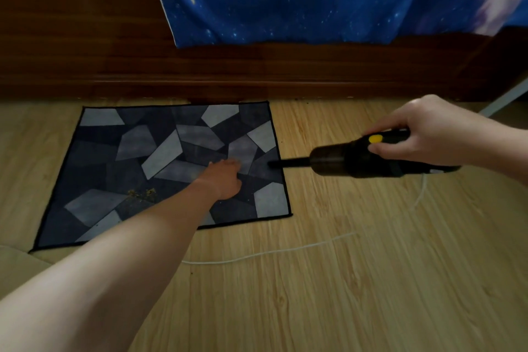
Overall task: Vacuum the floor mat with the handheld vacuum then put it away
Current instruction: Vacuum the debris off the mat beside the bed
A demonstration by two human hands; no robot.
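the grey-patched floor mat lies on pale wood floor, with yellow crumbs near its front. the left hand rests on the mat, fingers released. right of the mat, the right hand has its fingers grasping the handheld vacuum, nozzle tip over the mat's right edge. behind the mat is a dark bed frame.

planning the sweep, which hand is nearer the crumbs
Left. The left hand rests on the mat just right of the crumbs; the right hand holds the vacuum beyond the mat's right edge.
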